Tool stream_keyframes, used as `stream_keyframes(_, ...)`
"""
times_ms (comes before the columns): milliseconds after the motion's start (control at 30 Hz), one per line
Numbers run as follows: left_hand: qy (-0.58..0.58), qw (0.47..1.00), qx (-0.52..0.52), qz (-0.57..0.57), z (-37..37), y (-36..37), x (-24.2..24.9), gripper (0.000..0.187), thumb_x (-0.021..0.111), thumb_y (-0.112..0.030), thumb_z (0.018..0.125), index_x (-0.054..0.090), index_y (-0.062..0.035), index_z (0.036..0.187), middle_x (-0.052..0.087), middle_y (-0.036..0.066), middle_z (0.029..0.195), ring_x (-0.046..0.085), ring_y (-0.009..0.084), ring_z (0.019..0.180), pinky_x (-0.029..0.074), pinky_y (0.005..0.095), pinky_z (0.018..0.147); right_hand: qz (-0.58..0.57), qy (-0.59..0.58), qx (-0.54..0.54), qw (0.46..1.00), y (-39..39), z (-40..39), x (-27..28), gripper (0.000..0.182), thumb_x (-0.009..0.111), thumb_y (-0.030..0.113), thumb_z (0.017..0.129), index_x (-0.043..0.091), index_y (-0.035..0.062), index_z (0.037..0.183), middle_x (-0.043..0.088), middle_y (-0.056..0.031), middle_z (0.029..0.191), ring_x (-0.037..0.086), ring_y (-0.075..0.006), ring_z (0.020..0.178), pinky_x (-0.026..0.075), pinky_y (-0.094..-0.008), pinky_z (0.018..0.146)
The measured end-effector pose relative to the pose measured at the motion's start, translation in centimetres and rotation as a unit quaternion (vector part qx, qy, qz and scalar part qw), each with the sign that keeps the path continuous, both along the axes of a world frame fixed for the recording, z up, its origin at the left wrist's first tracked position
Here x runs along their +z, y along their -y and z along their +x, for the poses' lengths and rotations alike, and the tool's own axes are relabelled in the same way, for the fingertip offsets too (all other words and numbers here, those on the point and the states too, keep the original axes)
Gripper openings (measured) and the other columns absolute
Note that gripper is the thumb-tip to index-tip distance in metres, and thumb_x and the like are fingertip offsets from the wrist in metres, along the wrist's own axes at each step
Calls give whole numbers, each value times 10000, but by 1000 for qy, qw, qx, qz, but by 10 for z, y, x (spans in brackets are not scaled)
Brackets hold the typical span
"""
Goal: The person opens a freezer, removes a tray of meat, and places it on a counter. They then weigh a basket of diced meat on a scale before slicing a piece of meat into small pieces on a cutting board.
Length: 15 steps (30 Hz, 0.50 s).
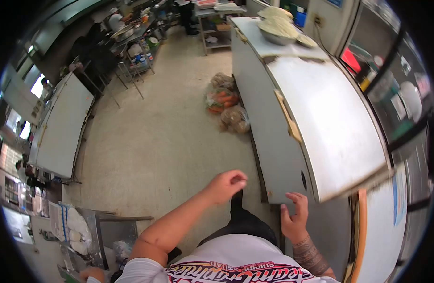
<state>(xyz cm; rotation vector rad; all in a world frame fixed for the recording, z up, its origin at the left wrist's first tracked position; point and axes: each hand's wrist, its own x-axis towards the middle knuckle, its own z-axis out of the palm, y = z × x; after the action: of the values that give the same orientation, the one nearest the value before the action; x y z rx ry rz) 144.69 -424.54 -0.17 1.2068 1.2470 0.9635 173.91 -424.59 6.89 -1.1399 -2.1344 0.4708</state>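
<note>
My left hand (225,187) is in front of my body, above the floor, with its fingers curled in and nothing visible in them. On the other side, my right hand (296,218) hangs beside the near end of the white chest freezer (327,122), thumb and fingers apart and holding nothing. A wooden handle (288,118) runs along the freezer lid's edge. At the lower left, another person's hand (92,273) shows near a tray of white, floury pieces (78,233).
Bags of carrots and other produce (225,100) lie on the floor against the freezer. A heaped metal bowl (278,34) stands on its far end. Another white freezer (61,125) lines the left side. People work by cluttered tables (127,33) at the back.
</note>
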Motion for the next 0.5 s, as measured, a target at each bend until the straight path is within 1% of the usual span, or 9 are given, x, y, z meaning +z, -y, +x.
stream_keyframes(67,-62,987,148,4,-117,-91,-83,137,677,-134,1009,706,-55,1119,708,32,974,666,113,901,552,288,814,-11,-5,29,1000,-128,-110,-7,329,709,-11,838,653,20,1160,645,-193,1149,601,-381,1076,482,-452,960)
stream_keyframes(100,-34,974,212,-74,-178,-123,-114,159,690,-143,994,703,-55,1127,717,39,985,670,129,882,550,303,798,-10,-5,57,998,-189,-169,-3,328,711,-10,837,655,22,1159,643,-195,1147,600,-383,1071,483,-455,952)
stream_keyframes(133,-3,950,274,-151,-235,-148,-132,183,703,-151,979,700,-55,1135,726,46,995,674,144,863,547,318,783,-10,-4,84,996,-248,-228,2,328,713,-10,836,658,23,1157,642,-196,1145,600,-385,1065,485,-458,943)
stream_keyframes(200,70,924,334,-172,-336,-186,-140,154,682,-130,983,696,-49,1113,727,56,995,673,149,856,549,313,782,-1,1,138,990,-355,-350,8,319,724,-8,827,666,29,1139,650,-187,1119,605,-382,1027,489,-454,907)
stream_keyframes(267,95,902,378,-187,-434,-227,-134,128,659,-115,994,691,-49,1099,727,61,998,670,143,852,539,295,767,-7,-3,206,979,-448,-478,21,310,730,-10,823,671,30,1125,659,-173,1090,612,-375,1003,491,-447,889)
stream_keyframes(367,168,841,480,-183,-578,-298,-126,94,638,-106,1014,669,-54,1087,725,63,974,650,125,813,515,277,700,4,-12,290,957,-568,-673,34,296,733,-17,816,680,32,1103,671,-153,1054,619,-366,968,495,-439,863)
stream_keyframes(467,181,813,533,-148,-735,-399,-148,98,628,-105,1020,664,-50,1092,731,70,984,655,130,829,523,283,731,23,-25,328,944,-688,-859,5,291,732,-21,814,686,31,1096,678,-147,1047,621,-364,957,498,-441,850)
stream_keyframes(500,173,819,530,-138,-791,-440,-154,96,626,-104,1020,663,-50,1091,729,69,986,656,131,833,524,284,738,28,-28,335,941,-727,-921,-9,290,732,-22,814,688,31,1096,680,-148,1048,621,-364,957,499,-443,847)
